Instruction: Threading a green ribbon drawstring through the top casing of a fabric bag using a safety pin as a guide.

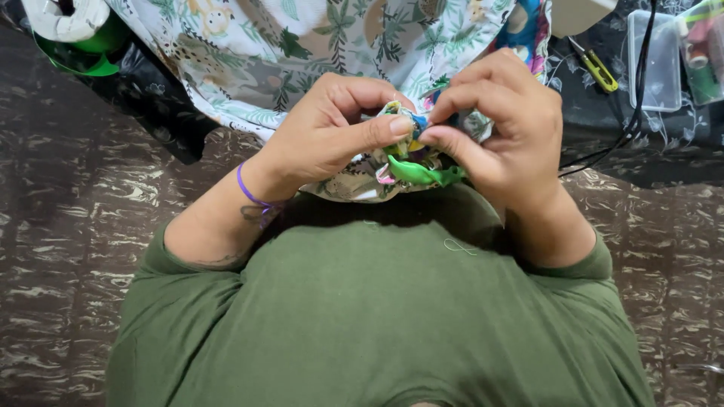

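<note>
My left hand (332, 132) and my right hand (501, 124) meet in front of my chest, both pinching a bunched edge of printed fabric (302, 45) with leaves and animals on white. Thumb and forefinger of each hand close on the same small colourful fold. A bright green strip (422, 175) hangs from the fabric just under my fingers. The cloth spreads away above my hands. A purple band circles my left wrist (249, 192). My green shirt fills the lower view.
Small yellow-handled snips (599, 69) lie at the upper right beside a clear plastic box (660, 56) and black cables (630, 124). A green tape roll (79, 41) sits at the upper left. The floor below is dark with a marbled pattern (68, 211).
</note>
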